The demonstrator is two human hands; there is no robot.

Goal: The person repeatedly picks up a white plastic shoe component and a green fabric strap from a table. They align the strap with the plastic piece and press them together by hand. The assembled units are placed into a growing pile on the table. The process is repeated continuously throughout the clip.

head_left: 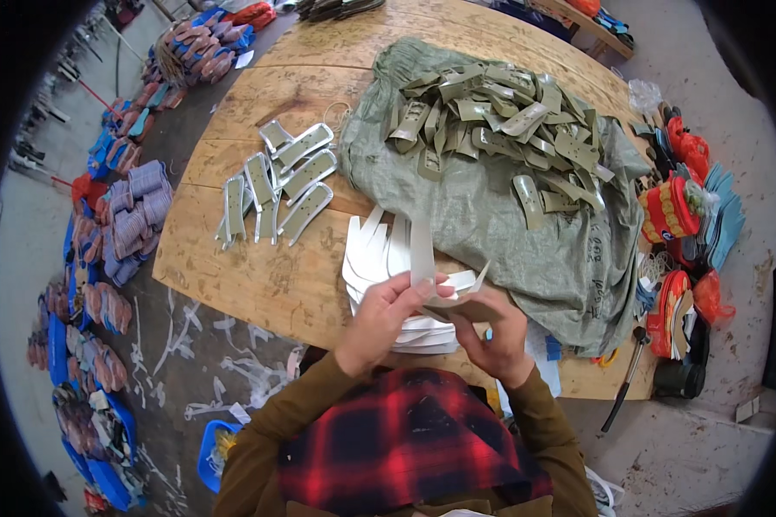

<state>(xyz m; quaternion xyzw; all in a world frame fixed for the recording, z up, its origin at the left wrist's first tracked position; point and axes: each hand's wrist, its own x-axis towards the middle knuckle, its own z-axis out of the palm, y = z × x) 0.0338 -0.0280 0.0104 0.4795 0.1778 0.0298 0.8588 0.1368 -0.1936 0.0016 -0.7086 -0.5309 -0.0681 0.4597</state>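
Above the front edge of the wooden table, my left hand (379, 320) pinches a pale white strip (422, 248) that stands upright from the fingertips. My right hand (502, 338) grips a curved olive-beige flat piece (467, 307) from below, its fingers partly hidden behind it. The strip and the piece meet between my hands; whether they are joined I cannot tell. Just beneath lies a fanned stack of white cut-out pieces (364, 263). To the left, several olive pieces with white edging (307, 174) overlap one another.
A heap of loose olive pieces (491, 116) lies on a grey-green woven sack (491, 258) across the wooden table (250, 297). A long-handled tool (627, 379) leans at the right edge. Bundled parts (138, 207) and a blue basin (211, 457) stand on the floor at left.
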